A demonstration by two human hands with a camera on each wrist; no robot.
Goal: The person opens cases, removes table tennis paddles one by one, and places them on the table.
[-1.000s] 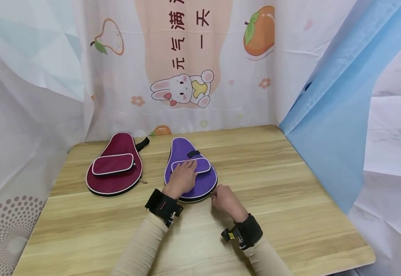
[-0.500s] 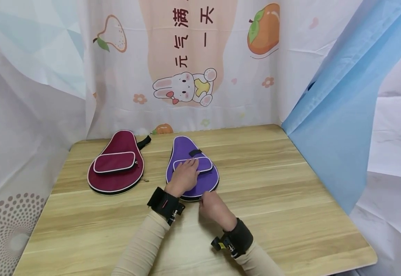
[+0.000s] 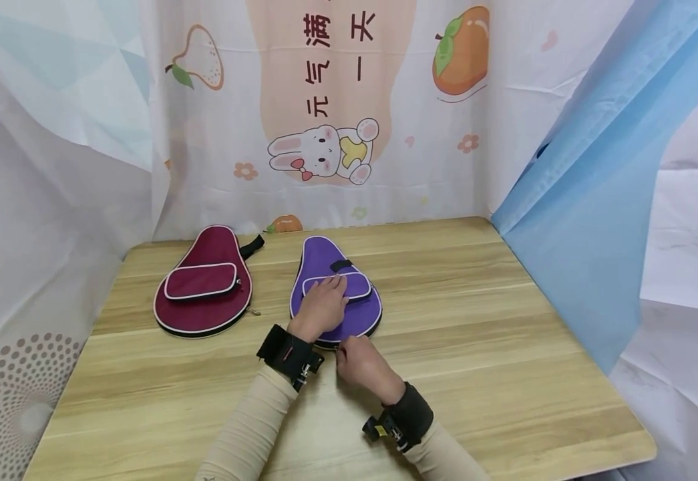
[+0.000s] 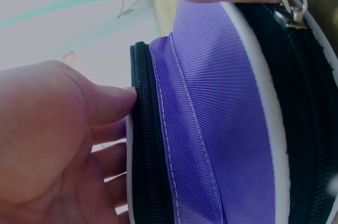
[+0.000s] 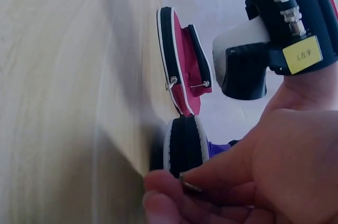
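A purple pear-shaped table tennis bat case [image 3: 320, 252] with white piping lies on the table. My left hand [image 3: 320, 310] rests on its front pocket [image 3: 358, 286], fingers stretched out over it. In the left wrist view, the thumb touches the pocket's black zip [image 4: 145, 145]. At the case's rounded near edge, my right hand [image 3: 365, 366] pinches the metal zipper pull [image 4: 293, 3] between thumb and fingers. The black main zip [image 4: 311, 108] runs along that edge, and its teeth look joined beside the slider.
A dark red case [image 3: 204, 312] of the same shape lies to the left, with a black strap [image 3: 252, 246] and its own zipper pull [image 5: 171, 82]. The wooden table [image 3: 481, 334] ends at a printed curtain [image 3: 216, 194] behind, with a blue curtain [image 3: 589, 254] on the right.
My right hand has slid left along the purple case's near edge with the zipper pull, from its right corner toward the middle. The left hand stays on the pocket.
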